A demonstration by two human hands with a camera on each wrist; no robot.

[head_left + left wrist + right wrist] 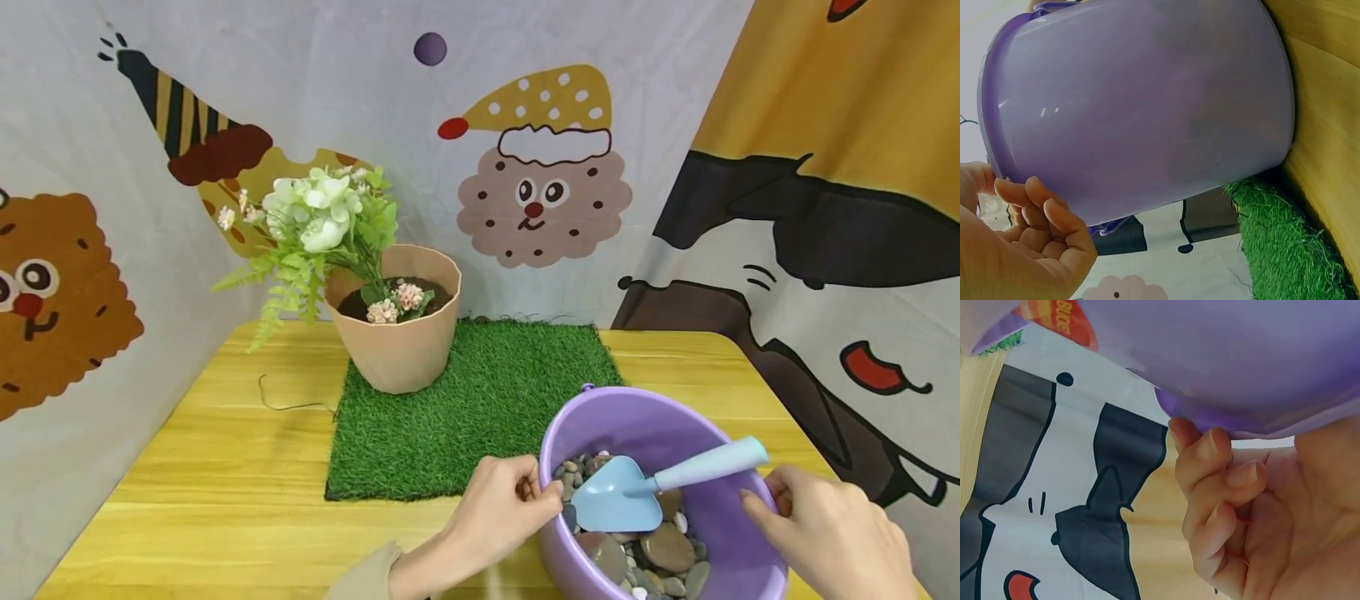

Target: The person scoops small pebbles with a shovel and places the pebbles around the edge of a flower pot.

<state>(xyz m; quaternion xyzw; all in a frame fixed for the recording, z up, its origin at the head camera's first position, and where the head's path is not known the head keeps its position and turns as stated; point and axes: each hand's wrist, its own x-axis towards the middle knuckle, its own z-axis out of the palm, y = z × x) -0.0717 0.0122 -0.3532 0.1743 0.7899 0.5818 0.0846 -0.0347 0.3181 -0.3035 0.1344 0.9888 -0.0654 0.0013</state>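
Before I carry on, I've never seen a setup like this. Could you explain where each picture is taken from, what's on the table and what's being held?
There's no machine here, just a person's bare left hand and right hand. The wide picture comes from a camera worn on the head, looking forward and down. The other two come from cameras on the wrists, one for each hand; they show the scene turned sideways.

Both hands grip a purple bucket by opposite sides of its rim. Inside it are stones, with a blue shovel lying on top. On the wooden table there's also a grass mat, with a pot of flowers standing toward its far left corner.
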